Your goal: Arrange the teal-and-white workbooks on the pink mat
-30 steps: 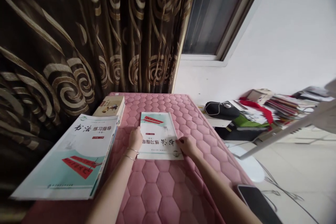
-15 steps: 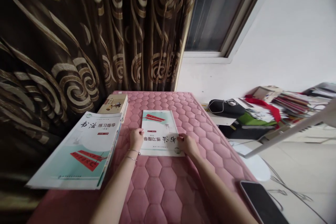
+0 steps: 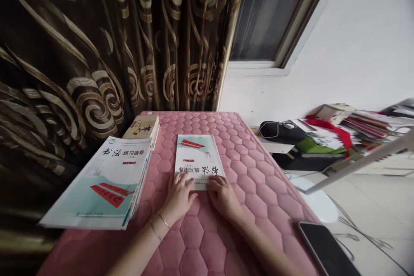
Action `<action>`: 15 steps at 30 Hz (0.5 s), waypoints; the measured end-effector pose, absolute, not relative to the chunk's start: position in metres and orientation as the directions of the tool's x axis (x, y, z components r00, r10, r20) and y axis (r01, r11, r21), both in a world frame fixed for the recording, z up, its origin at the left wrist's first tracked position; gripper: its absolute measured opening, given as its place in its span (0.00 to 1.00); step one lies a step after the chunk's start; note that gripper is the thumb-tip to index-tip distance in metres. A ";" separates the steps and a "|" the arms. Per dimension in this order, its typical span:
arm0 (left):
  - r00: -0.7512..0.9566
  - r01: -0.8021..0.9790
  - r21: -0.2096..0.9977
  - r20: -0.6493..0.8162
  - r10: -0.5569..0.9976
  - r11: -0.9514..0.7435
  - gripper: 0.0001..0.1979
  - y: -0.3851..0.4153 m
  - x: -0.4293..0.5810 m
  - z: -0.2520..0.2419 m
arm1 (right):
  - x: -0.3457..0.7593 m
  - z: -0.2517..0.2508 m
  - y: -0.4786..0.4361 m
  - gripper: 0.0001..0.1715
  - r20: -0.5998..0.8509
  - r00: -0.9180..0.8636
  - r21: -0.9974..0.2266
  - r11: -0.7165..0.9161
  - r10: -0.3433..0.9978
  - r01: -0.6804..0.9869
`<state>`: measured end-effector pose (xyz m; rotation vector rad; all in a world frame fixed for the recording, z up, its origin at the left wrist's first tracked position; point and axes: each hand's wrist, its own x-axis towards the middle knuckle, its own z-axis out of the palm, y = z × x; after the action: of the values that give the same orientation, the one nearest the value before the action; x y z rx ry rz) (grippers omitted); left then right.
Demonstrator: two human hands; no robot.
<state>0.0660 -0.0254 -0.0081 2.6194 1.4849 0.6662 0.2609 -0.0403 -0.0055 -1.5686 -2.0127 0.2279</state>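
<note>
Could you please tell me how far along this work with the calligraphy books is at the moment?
Done so far: one calligraphy practice guide lies apart on the pink quilted mat, its title upside down to the person. In hand: the left hand and right hand rest on its near edge. Left: a thick stack of matching guides and a smaller pile of beige-covered books lie to the left, with no hand on them.

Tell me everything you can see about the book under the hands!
The thin paperback book lies closed and flat on a pink quilted mat. Its soft cover looks like paper, white with a pale teal area and a red banner shape. The dark Chinese title, 书法 练习指导, meaning calligraphy practice guide, appears upside down from this view. The fingers of the left hand and right hand rest on its near edge.
</note>
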 end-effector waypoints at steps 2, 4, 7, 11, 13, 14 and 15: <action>0.461 0.801 0.253 0.319 0.828 -0.543 0.15 -0.024 0.069 -0.005 | 0.248 -0.005 -0.040 0.13 0.326 -0.198 -0.503 0.347 0.925 0.791; 0.476 0.792 0.257 0.309 0.824 -0.554 0.11 -0.021 0.073 -0.002 | 0.240 -0.006 -0.038 0.13 0.304 -0.211 -0.505 0.344 0.929 0.792; 0.478 0.788 0.272 0.295 0.828 -0.552 0.08 -0.017 0.075 0.000 | 0.239 -0.008 -0.035 0.12 0.303 -0.230 -0.483 0.357 0.925 0.799; 0.463 0.799 0.289 0.266 0.846 -0.528 0.06 -0.015 0.074 0.001 | 0.244 -0.012 -0.034 0.10 0.332 -0.251 -0.464 0.389 0.909 0.795; 0.467 0.798 0.286 0.264 0.844 -0.531 0.06 -0.014 0.073 0.001 | 0.245 -0.013 -0.033 0.10 0.334 -0.248 -0.463 0.388 0.909 0.797; 0.471 0.797 0.282 0.265 0.841 -0.535 0.06 -0.014 0.073 0.002 | 0.245 -0.013 -0.032 0.10 0.333 -0.250 -0.463 0.389 0.909 0.797; 0.475 0.795 0.279 0.267 0.839 -0.539 0.05 -0.013 0.072 0.002 | 0.246 -0.013 -0.032 0.09 0.334 -0.255 -0.463 0.394 0.907 0.794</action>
<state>0.0722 -0.0129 0.0021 2.5964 1.4446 0.5698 0.2461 -0.0318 -0.0126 -1.4504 -2.1049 0.2683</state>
